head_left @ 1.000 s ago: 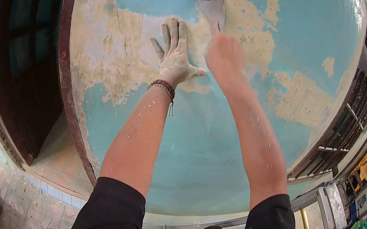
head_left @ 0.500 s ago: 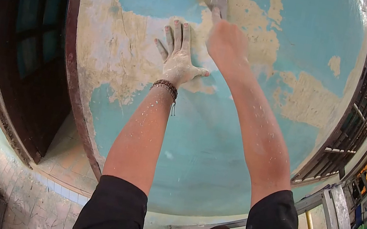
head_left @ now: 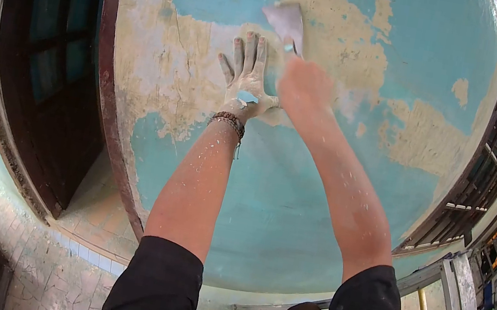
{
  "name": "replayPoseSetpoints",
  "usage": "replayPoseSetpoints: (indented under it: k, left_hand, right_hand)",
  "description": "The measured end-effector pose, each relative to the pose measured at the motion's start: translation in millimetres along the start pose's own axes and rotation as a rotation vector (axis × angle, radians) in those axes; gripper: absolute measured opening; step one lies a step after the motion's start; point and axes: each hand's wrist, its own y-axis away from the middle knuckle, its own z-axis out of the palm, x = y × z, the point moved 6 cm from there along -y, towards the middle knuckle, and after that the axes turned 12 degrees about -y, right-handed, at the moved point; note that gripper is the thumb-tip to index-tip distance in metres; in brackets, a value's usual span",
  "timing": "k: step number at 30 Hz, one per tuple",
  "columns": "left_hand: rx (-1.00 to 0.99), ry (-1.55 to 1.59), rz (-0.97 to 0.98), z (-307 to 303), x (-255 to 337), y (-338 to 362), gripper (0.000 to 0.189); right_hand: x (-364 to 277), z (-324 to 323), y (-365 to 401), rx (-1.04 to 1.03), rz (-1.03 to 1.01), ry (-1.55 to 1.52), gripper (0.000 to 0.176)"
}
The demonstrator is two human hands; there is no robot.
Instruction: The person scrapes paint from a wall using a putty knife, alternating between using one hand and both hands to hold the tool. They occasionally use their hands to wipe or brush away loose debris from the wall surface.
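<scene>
My right hand (head_left: 308, 87) is closed round the handle of a paint scraper (head_left: 288, 22), its wide metal blade angled up and left against the wall (head_left: 296, 183). Blue paint borders the blade on its left, and bare beige plaster (head_left: 340, 39) shows to its right. Dusty with pale powder, my left hand (head_left: 248, 79) lies flat on the wall, fingers spread, just below and left of the scraper. A blue paint flake (head_left: 247, 97) rests on the back of it. Around the left wrist is a beaded bracelet (head_left: 228, 123).
A dark wooden door (head_left: 52, 70) stands to the left beyond the wall's brown edge trim (head_left: 109, 46). On the right is a barred window (head_left: 487, 162). A metal ladder (head_left: 434, 304) leans low at the right. Paint chips litter the tiled floor (head_left: 56, 280).
The scraper and my right hand have come down the wall a little. A blue flake now lies on my left hand, and the whole view has shifted slightly.
</scene>
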Motion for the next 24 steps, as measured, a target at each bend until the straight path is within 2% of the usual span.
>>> replayPoseSetpoints:
  k: [1, 3, 5, 7, 9, 12, 14, 16, 19, 21, 24]
  left_hand:
    - [-0.011, 0.002, -0.007, 0, -1, -1, 0.14]
    - [-0.014, 0.049, -0.001, -6, -1, 4, 0.142]
    - [-0.013, 0.094, 0.004, -6, -2, 2, 0.143]
    - [0.065, 0.008, -0.014, -2, -1, 2, 0.147]
    - [0.06, 0.033, -0.019, 1, -1, 4, 0.147]
    - [0.034, 0.045, -0.023, -2, 0, 3, 0.146]
    - [0.018, 0.038, -0.027, -11, -1, 4, 0.146]
    - [-0.076, 0.095, -0.016, -15, 0, 6, 0.144]
    - [0.02, 0.075, -0.026, -7, 0, 3, 0.145]
    - [-0.019, 0.078, -0.024, -5, 0, 6, 0.146]
    - [-0.051, 0.097, -0.002, -11, 0, 9, 0.148]
  right_hand:
    - [7, 5, 15, 0.002, -0.001, 0.004, 0.053]
    - [17, 14, 48, 0.007, -0.01, 0.064, 0.031]
    - [14, 15, 37, -0.028, -0.006, 0.074, 0.03]
    - [8, 13, 19, -0.074, 0.015, 0.071, 0.03]
    - [-9, -1, -10, -0.012, -0.066, 0.041, 0.053]
    - [-6, -4, -1, -0.032, -0.088, 0.071, 0.05]
    - [9, 1, 36, -0.066, -0.058, 0.108, 0.044]
    - [11, 4, 40, -0.097, -0.049, 0.16, 0.039]
    - [1, -1, 22, -0.046, -0.078, 0.144, 0.046]
    - [-12, -10, 2, -0.109, -0.105, 0.182, 0.063]
    - [7, -22, 20, -0.086, -0.194, 0.214, 0.064]
